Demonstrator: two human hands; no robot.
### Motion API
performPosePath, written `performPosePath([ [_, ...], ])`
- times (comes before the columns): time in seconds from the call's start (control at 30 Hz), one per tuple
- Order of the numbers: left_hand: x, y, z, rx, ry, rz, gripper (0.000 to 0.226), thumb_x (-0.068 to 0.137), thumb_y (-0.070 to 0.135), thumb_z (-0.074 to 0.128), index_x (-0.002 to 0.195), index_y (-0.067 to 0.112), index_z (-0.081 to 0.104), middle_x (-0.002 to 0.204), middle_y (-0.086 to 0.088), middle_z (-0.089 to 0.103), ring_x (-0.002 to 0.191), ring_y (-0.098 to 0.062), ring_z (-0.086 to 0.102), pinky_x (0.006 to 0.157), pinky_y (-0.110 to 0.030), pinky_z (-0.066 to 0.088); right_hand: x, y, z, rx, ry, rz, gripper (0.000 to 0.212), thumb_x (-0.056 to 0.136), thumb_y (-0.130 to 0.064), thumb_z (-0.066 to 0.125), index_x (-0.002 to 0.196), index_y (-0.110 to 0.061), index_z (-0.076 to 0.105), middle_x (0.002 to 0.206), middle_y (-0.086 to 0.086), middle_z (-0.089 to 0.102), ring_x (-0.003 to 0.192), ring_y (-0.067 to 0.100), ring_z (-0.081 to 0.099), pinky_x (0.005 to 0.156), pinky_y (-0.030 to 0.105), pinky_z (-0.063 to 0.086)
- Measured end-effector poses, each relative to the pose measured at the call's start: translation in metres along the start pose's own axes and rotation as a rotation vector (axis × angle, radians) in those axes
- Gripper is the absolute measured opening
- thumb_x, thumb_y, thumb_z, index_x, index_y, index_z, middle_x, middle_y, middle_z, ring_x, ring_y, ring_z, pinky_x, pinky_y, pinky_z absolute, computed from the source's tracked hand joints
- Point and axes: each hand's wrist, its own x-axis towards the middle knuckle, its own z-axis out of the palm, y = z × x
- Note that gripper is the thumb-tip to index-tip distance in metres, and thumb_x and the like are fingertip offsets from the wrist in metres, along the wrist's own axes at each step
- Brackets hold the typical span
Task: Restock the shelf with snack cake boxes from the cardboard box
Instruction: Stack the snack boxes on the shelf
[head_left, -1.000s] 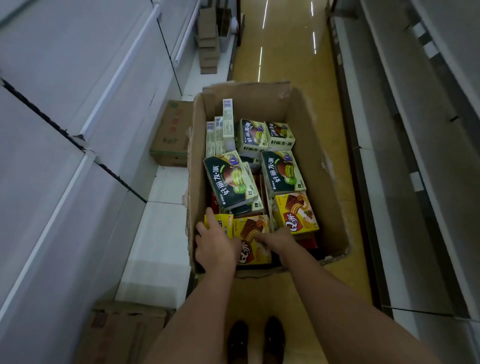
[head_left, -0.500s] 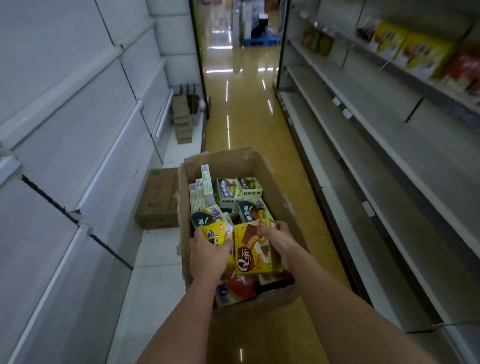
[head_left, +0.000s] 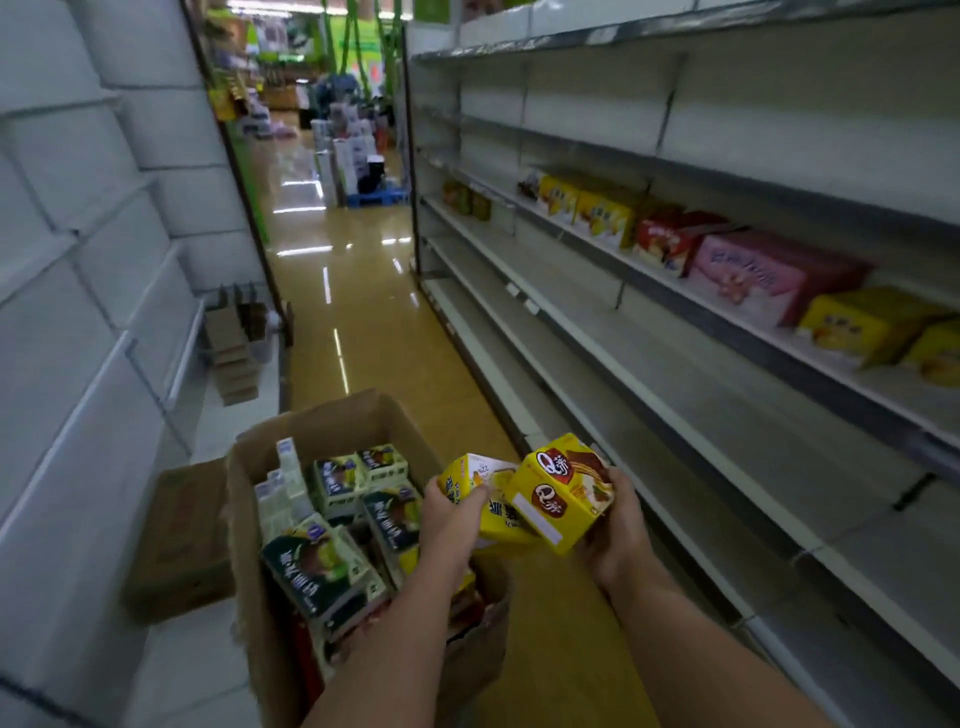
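both yellow snack cake boxes are up out of the cardboard box (head_left: 311, 441), left hand (head_left: 449, 519) gripping one (head_left: 480, 496), right hand (head_left: 618, 530) gripping the other (head_left: 563, 491); shelf (head_left: 675, 415) lies right, so right hand is nearer.

A closed brown carton (head_left: 182, 540) sits beside flattened cardboard pieces (head_left: 234, 358).

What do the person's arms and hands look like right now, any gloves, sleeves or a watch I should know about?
Both forearms are bare up to the bottom edge of the head view, with no sleeve showing. The left hand and the right hand wear no gloves. No watch, band or ring shows on the parts in view; the finger undersides are hidden.
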Motion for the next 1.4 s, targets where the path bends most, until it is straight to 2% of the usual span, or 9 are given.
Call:
performPosePath([
  [0.07, -0.012, 0.011, 0.031, -0.047, -0.080, 0.027, 0.082, 0.084, 0.033, 0.071, 0.150, 0.022, 0.024, 0.140, -0.008, 0.045, 0.104, -0.032, 0.061, 0.064, -0.040, 0.060, -0.005, -0.021, -0.020, 0.085, 0.052, -0.030, 0.046, 0.090, -0.049, 0.051, 0.117, -0.015, 0.064, 0.101, 0.007, 0.070, 0.096, 0.026, 0.064, 0.085, 0.039, 0.054],
  [0.17, -0.033, 0.025, 0.081, -0.066, -0.213, 0.076, 0.085, 0.086, 0.021, 0.070, 0.151, 0.034, 0.017, 0.142, -0.003, 0.044, 0.100, -0.031, 0.063, 0.055, -0.035, 0.058, -0.016, -0.056, -0.052, 0.210, 0.137, -0.082, 0.050, 0.085, -0.050, 0.061, 0.125, -0.019, 0.058, 0.107, 0.006, 0.065, 0.085, 0.021, 0.062, 0.053, 0.027, 0.056],
  [0.47, -0.095, 0.043, 0.218, -0.071, -0.523, 0.151, 0.066, 0.091, 0.024, 0.064, 0.148, 0.029, 0.030, 0.126, -0.006, 0.057, 0.084, -0.019, 0.066, 0.048, -0.027, 0.054, -0.067, -0.164, -0.162, 0.202, 0.225, -0.235, 0.019, 0.092, -0.035, 0.056, 0.097, -0.017, 0.059, 0.090, 0.008, 0.065, 0.079, 0.022, 0.061, 0.052, 0.026, 0.055],
  [0.67, -0.137, 0.053, 0.299, -0.027, -0.596, 0.156, 0.072, 0.091, 0.027, 0.064, 0.149, 0.022, 0.020, 0.131, -0.011, 0.052, 0.094, -0.034, 0.066, 0.046, -0.027, 0.054, -0.089, -0.203, -0.221, 0.158, 0.374, -0.338, 0.044, 0.087, -0.065, 0.046, 0.098, -0.025, 0.061, 0.089, 0.003, 0.064, 0.074, 0.015, 0.054, 0.063, 0.025, 0.038],
  [0.77, -0.148, 0.056, 0.330, 0.028, -0.625, 0.154, 0.070, 0.087, 0.030, 0.068, 0.142, 0.015, 0.027, 0.126, -0.012, 0.055, 0.092, -0.036, 0.067, 0.054, -0.032, 0.057, -0.097, -0.217, -0.248, 0.213, 0.419, -0.390, 0.050, 0.088, -0.066, 0.044, 0.104, -0.022, 0.060, 0.085, 0.004, 0.062, 0.066, 0.014, 0.052, 0.052, 0.023, 0.039],
  [0.87, -0.150, 0.057, 0.358, 0.072, -0.703, 0.157, 0.055, 0.087, 0.032, 0.068, 0.129, 0.011, 0.040, 0.113, -0.013, 0.060, 0.083, -0.030, 0.067, 0.044, -0.026, 0.055, -0.099, -0.232, -0.268, 0.300, 0.449, -0.444, 0.043, 0.089, -0.061, 0.047, 0.102, -0.021, 0.059, 0.083, 0.003, 0.061, 0.060, 0.014, 0.049, 0.044, 0.017, 0.040],
  [1.03, -0.133, 0.064, 0.406, 0.083, -0.847, 0.144, 0.041, 0.090, 0.031, 0.064, 0.120, 0.011, 0.045, 0.107, -0.013, 0.064, 0.076, -0.023, 0.066, 0.046, -0.029, 0.054, -0.088, -0.257, -0.283, 0.449, 0.515, -0.551, 0.027, 0.094, -0.047, 0.051, 0.096, -0.021, 0.057, 0.095, 0.007, 0.062, 0.078, 0.020, 0.056, 0.068, 0.027, 0.046],
  [1.23, -0.084, 0.089, 0.453, 0.104, -0.904, 0.162, 0.033, 0.090, 0.028, 0.065, 0.116, 0.011, 0.053, 0.103, -0.013, 0.067, 0.078, -0.025, 0.067, 0.053, -0.032, 0.054, -0.050, -0.292, -0.296, 0.493, 0.764, -0.705, 0.040, 0.093, -0.039, 0.058, 0.126, -0.017, 0.050, 0.113, 0.011, 0.058, 0.091, 0.024, 0.057, 0.063, 0.031, 0.049],
  [1.4, -0.045, 0.106, 0.480, 0.085, -0.936, 0.067, 0.024, 0.092, 0.028, 0.062, 0.107, 0.010, 0.059, 0.084, -0.008, 0.067, 0.073, -0.024, 0.065, 0.056, -0.032, 0.052, -0.022, -0.309, -0.294, 0.419, 0.883, -0.733, 0.037, 0.091, -0.006, 0.059, 0.124, -0.012, 0.044, 0.117, 0.012, 0.055, 0.106, 0.028, 0.055, 0.095, 0.044, 0.048],
])
